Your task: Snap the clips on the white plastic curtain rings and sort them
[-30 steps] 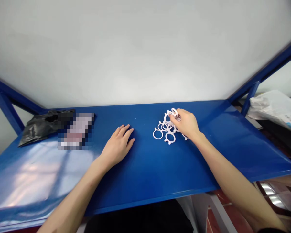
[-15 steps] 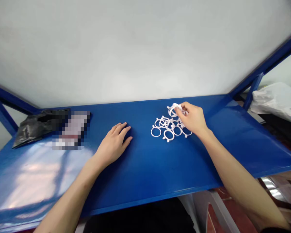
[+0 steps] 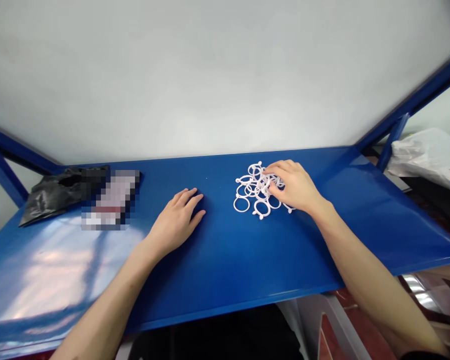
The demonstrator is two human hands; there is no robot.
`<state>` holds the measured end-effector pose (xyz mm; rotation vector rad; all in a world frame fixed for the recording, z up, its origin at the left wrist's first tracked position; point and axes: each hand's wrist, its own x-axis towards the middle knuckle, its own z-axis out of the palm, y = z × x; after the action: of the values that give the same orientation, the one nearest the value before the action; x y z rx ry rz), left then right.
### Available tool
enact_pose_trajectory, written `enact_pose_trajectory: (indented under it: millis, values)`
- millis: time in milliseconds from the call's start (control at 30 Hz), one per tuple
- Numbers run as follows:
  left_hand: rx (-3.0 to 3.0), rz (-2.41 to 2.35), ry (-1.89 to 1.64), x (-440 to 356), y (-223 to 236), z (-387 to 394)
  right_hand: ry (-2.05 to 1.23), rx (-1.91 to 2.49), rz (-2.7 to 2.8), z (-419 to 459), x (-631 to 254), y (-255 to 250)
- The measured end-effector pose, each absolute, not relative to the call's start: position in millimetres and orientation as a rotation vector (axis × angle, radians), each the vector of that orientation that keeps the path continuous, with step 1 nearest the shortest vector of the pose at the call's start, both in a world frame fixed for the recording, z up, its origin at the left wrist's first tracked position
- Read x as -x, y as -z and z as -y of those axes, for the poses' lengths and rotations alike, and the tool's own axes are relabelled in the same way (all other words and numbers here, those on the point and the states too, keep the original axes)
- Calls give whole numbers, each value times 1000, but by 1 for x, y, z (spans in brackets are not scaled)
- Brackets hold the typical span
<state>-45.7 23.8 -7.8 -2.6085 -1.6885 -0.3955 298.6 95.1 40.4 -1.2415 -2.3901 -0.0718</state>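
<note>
White rings (image 3: 265,185) partly behind right hand (image 3: 295,185), grip impossible to tell; left hand (image 3: 175,219) open; black bag (image 3: 48,197) farther left.

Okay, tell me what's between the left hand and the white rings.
Only bare blue tabletop separates the left hand from the white rings, as the head view shows.

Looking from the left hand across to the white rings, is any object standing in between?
Nothing visible does: between the left hand and the white rings lies blue tabletop. The right hand is beyond, at the rings' right side.
</note>
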Motion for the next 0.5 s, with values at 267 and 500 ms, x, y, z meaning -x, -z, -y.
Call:
enact_pose_trajectory:
  millis: [267, 500]
  values:
    - [2612, 1694, 380, 45, 7, -23, -91, 1292, 2562, -92, -285, -26]
    - [2613, 1695, 373, 44, 7, -23, -26, 1248, 2741, -87, -276, -19]
